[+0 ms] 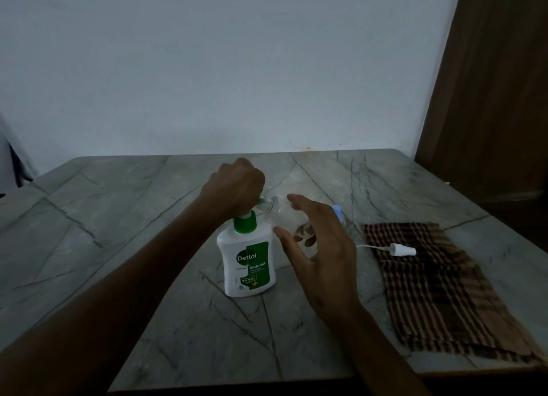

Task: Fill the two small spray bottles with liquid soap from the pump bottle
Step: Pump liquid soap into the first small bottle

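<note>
Two bare hands are seen over the grey marbled desk point(133, 247). The left hand point(237, 185) is closed in a fist on top of the pump bottle point(247, 262), its pump head hidden under the fist. The right hand point(323, 247) is held around a clear small spray bottle point(281, 211), fingers spread and loosely curved; the bottle is tilted, its open mouth set against the green pump spout. The white and green pump bottle is stood upright on the desk between the forearms. A white spray cap point(400, 250) with its thin tube is laid on a checked cloth point(439, 292) to the right. A blue object point(338, 211), partly hidden behind the right hand, cannot be identified.
</note>
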